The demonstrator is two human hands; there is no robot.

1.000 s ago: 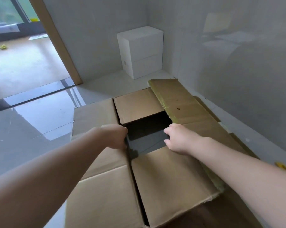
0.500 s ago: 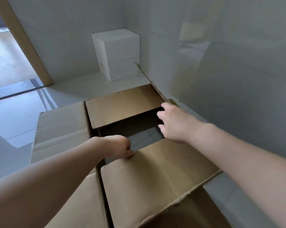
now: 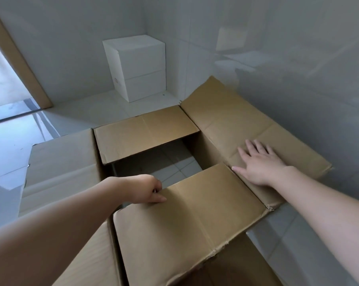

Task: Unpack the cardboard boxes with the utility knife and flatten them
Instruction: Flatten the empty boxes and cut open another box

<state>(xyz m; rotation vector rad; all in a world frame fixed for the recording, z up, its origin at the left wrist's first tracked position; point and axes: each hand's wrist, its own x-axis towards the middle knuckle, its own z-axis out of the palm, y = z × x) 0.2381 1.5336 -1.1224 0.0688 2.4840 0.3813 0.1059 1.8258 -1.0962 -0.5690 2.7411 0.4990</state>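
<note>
**Left hand pinching near flap, right palm flat on right flap**

Left hand curled over the far edge of the near flap, thumb lying on top of it, other fingers wrapped over the lip and hidden below. A small dark bit shows at the knuckles; cannot tell what it is.

Right hand spread flat, fingers straight and fanned, palm pressing on the right flap. That flap is folded outward toward the right wall, its far corner lifted against the tiles.

Cardboard box sits on the floor, filling the near middle of the view. All four top flaps open: far flap tilted over the opening, left flap lying out flat to the left. Through the opening, pale floor tiles show, so no bottom panel closes the box there.

Utility knife not seen anywhere.

White box stands far off in the corner, well apart from the cardboard. Wooden door frame at far left, brighter floor beyond it.
</note>
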